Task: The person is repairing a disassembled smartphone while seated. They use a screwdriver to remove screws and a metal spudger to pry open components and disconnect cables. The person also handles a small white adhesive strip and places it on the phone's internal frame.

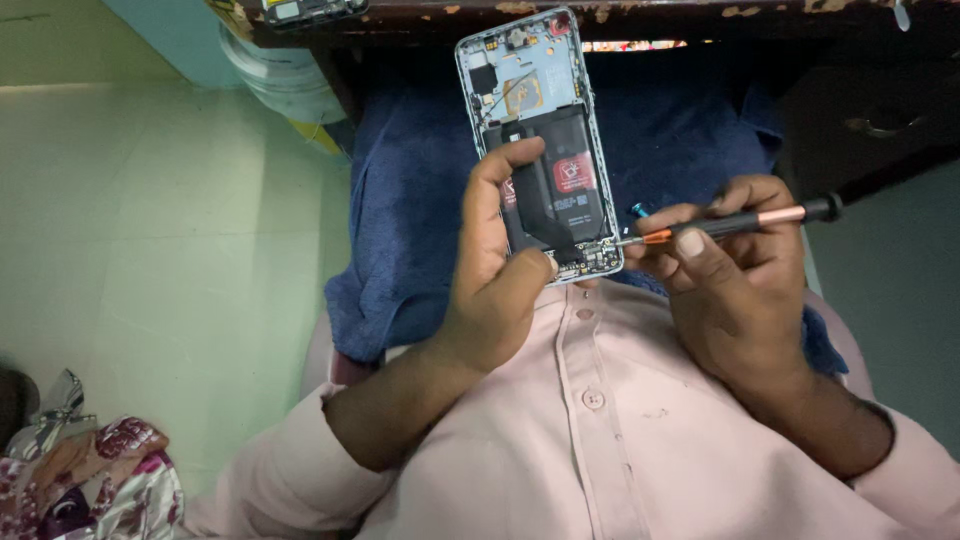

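Pale green floor tiles (150,220) are filling the area to the left of the left hand, and a dark wooden table edge (600,15) is running across the top, above both hands. Under the hands, a blue towel (400,200) is lying over the person's lap, above a pink buttoned shirt (600,420). A white bucket (285,75) is standing on the floor up and to the left of the left hand, and a patterned cloth (90,480) is lying far below and to the left of it.

The left hand (495,290) is holding an opened phone (540,140) with its back cover off, so that the black battery (565,180) and the circuit boards are showing. The phone's long axis is running nearly upright in the view, leaning slightly to the left at the top; its camera end is pointing away from the person, toward the table. The left thumb is lying across the battery, and the fingers are wrapping behind the phone's lower half.

The right hand (735,270) is sitting just to the right of the phone, with fingers curled and pinching a black screwdriver (740,222) with an orange collar. The screwdriver is lying nearly level, and its tip is touching the phone's lower right corner. Both forearms are reaching up from the bottom of the view.
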